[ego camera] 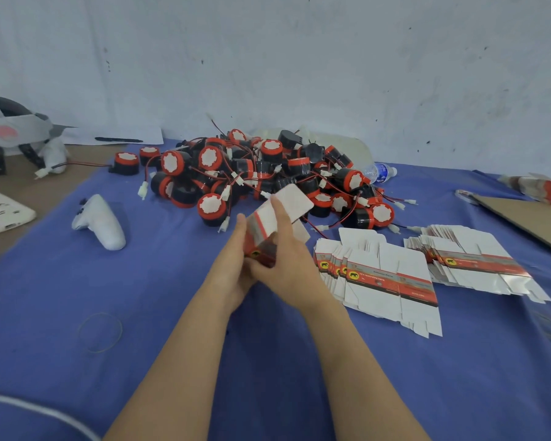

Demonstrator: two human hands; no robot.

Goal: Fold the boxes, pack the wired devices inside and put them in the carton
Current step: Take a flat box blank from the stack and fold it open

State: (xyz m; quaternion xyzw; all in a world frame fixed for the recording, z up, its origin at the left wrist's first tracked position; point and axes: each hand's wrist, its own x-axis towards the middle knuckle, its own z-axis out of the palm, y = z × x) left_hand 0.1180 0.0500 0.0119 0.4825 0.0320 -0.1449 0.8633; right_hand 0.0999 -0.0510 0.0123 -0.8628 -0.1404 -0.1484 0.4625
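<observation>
- Box (279,206), half-formed, was clamped between both hands above the table (172,281): the left hand (236,265) cupped its side, and the right hand (288,253) lay along its top with the thumb tucked under.
- Wired devices (268,173) were heaped just beyond the fingertips, with flat boxes (382,281) right of them.
- The far flap (still open) could crease or spring back if the right fingers slipped, and stray wires might snag it.
</observation>
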